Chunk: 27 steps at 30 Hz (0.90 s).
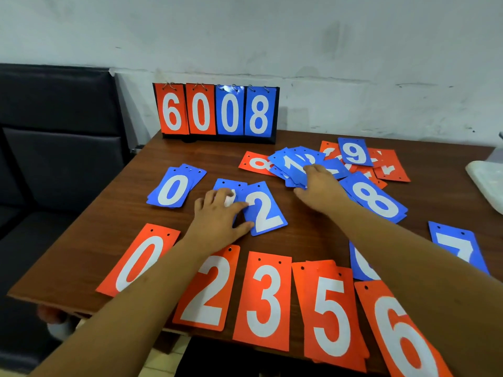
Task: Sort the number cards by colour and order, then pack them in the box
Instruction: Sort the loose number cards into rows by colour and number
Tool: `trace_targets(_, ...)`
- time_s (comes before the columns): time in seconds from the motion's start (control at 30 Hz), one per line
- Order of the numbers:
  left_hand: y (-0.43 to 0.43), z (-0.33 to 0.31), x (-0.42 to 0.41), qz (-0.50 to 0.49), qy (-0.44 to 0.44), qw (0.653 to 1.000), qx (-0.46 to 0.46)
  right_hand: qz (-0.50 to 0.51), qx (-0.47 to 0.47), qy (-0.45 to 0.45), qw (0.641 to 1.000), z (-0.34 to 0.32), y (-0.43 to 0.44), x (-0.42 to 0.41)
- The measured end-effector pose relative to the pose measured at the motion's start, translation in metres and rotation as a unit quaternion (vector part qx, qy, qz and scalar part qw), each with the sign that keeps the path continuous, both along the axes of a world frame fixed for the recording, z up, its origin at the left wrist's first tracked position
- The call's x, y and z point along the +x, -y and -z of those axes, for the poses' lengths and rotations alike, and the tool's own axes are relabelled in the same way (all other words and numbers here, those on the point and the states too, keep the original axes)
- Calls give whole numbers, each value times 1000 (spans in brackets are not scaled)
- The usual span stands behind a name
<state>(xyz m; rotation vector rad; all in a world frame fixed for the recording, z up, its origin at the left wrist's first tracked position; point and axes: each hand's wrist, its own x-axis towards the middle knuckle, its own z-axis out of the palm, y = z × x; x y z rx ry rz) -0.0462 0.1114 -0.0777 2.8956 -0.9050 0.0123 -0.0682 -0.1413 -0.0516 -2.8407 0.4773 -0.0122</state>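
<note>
Red number cards lie in a row along the near table edge: 0 [137, 261], 2 [208, 288], 3 [262, 299], 5 [330, 314], 6 [400, 336]. Blue cards lie further back: a small stack topped by 0 [172, 190], a 2 [265, 209], an 8 [377, 200], a 7 [454, 247]. My left hand [220, 217] rests on a blue card beside the blue 2, fingers flat, thumb at the 2's edge. My right hand [317, 183] grips a fan of blue cards [295, 161] in the mixed pile. No box can be made out.
A flip scoreboard [216, 112] showing 6 0 0 8 stands against the wall at the back. A mixed heap of red and blue cards [381, 165] lies at the back right. A white object [487, 182] sits at the right edge. A dark sofa [54, 131] stands left.
</note>
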Motion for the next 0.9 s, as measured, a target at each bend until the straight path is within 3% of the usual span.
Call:
trace_targets(0.07, 1, -1, 2, 41, 17, 999, -9, -2, -17, -23, 1000, 9, 6, 5)
trace_targets(0.23, 10, -2, 3, 88, -55, 994, -17, -34, -161, 51, 985, 20, 3, 4)
trace_targets(0.37, 21, -1, 6, 93, -69, 993, -23, -24, -182, 122, 975, 15, 5, -1)
trace_targets(0.43, 25, 3, 6, 93, -58, 991, -82, -8, -171, 167, 971, 7, 3, -7)
trace_targets(0.5, 31, -3, 3, 42, -68, 975, -207, -20, -162, 216, 963, -3, -8, -17)
trace_targets(0.53, 35, -9, 2, -15, -110, 951, -289, -48, -158, 235, 958, -7, -15, -22)
trace_targets(0.57, 39, -19, 1, -81, -194, 897, -388, -92, -153, 248, 952, -9, -23, -28)
trace_targets(0.63, 46, -32, 3, -174, -377, 725, -549, -214, -148, 253, 932, -8, -37, -39)
trace_targets(0.67, 48, -32, 5, -179, -412, 675, -585, -273, -136, 246, 920, -6, -43, -44)
trace_targets(0.7, 48, -32, 6, -170, -407, 673, -593, -317, -102, 236, 913, -3, -47, -48)
trace_targets(0.77, 48, -27, 8, -178, -349, 712, -583, -329, -4, 216, 919, 0, -50, -50)
trace_targets(0.83, 46, -20, 15, -205, -320, 727, -572, -241, 65, 229, 941, -1, -44, -43)
trace_targets(0.9, 45, -19, 18, -233, -312, 734, -556, -120, 45, 213, 969, 2, -22, -26)
